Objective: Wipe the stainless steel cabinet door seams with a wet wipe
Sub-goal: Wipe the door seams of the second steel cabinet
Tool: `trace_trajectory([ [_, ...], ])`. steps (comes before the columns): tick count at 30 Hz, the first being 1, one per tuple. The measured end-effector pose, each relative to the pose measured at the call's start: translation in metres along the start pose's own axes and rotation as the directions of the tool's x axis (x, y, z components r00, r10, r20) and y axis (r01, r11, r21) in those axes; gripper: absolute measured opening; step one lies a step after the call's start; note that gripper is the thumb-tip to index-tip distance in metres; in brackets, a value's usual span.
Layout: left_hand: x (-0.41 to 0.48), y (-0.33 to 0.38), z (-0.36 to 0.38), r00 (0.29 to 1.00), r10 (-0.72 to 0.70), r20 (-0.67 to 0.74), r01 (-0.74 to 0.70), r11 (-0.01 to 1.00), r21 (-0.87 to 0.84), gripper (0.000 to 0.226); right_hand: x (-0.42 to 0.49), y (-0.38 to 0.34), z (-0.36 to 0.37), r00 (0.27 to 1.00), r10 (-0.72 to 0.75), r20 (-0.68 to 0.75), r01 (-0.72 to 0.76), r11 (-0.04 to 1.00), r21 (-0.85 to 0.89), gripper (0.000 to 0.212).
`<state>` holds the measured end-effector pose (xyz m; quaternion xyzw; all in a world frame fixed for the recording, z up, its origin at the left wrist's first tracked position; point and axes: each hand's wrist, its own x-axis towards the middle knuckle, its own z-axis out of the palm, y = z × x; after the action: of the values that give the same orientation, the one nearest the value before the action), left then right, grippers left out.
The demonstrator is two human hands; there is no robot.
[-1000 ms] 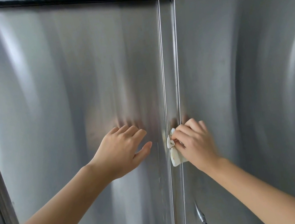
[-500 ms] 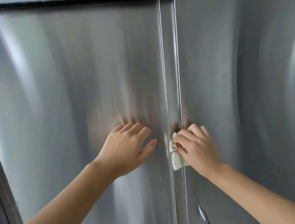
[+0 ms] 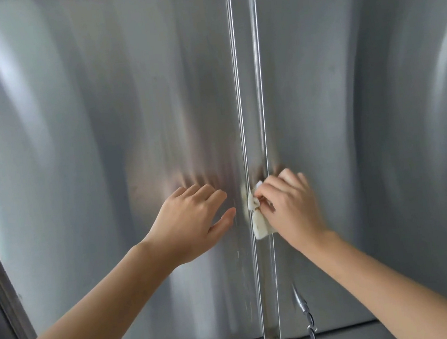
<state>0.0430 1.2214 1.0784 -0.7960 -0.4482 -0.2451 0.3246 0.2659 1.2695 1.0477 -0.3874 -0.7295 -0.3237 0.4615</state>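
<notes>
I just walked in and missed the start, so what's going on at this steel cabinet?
A person is cleaning the vertical seam between two stainless steel cabinet doors. Their right hand pinches a crumpled white wet wipe and presses it against the seam, in the lower half of the doors. Their left hand rests open on the left door, beside the seam. The wipe shows some brownish marks.
</notes>
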Motion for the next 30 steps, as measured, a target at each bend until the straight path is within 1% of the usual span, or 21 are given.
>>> trace_trajectory([
  [2,-0.007,0.004,0.007,1.000,0.003,0.028,-0.002,1.000,-0.020,0.046,-0.029,-0.005,0.001,0.997,0.048,0.054,-0.051,0.997,0.065,0.014],
  [4,-0.016,0.008,0.012,0.999,-0.011,0.036,0.012,0.999,-0.044,0.045,-0.055,-0.012,-0.001,0.984,0.160,0.084,-0.172,0.972,0.159,0.018],
  [6,-0.028,0.015,0.019,0.997,-0.038,0.062,0.043,0.996,-0.076,0.045,-0.083,-0.023,-0.003,0.955,0.269,0.128,-0.292,0.930,0.222,0.020],
  [9,-0.053,0.031,0.033,0.989,-0.090,0.119,0.103,0.988,-0.112,0.047,-0.127,-0.042,-0.003,0.902,0.377,0.210,-0.428,0.848,0.314,0.019],
  [13,-0.090,0.059,0.056,0.956,-0.149,0.254,0.198,0.964,-0.178,0.054,-0.178,-0.061,-0.005,0.839,0.447,0.311,-0.537,0.772,0.339,0.020],
  [16,-0.116,0.080,0.069,0.936,-0.175,0.306,0.250,0.942,-0.226,0.051,-0.206,-0.066,-0.008,0.787,0.503,0.356,-0.609,0.723,0.325,0.023],
  [20,-0.140,0.098,0.082,0.911,-0.182,0.371,0.287,0.924,-0.253,0.047,-0.234,-0.067,-0.012,0.747,0.528,0.403,-0.655,0.688,0.312,0.021],
  [23,-0.150,0.107,0.090,0.890,-0.196,0.411,0.317,0.915,-0.251,0.044,-0.245,-0.064,-0.013,0.722,0.541,0.432,-0.681,0.668,0.300,0.023],
  [26,-0.155,0.111,0.094,0.875,-0.221,0.430,0.346,0.907,-0.239,0.042,-0.245,-0.058,-0.012,0.730,0.525,0.438,-0.671,0.673,0.310,0.023],
  [30,-0.156,0.112,0.089,0.865,-0.258,0.430,0.367,0.910,-0.191,0.040,-0.231,-0.049,-0.006,0.770,0.475,0.427,-0.628,0.685,0.370,0.021],
])
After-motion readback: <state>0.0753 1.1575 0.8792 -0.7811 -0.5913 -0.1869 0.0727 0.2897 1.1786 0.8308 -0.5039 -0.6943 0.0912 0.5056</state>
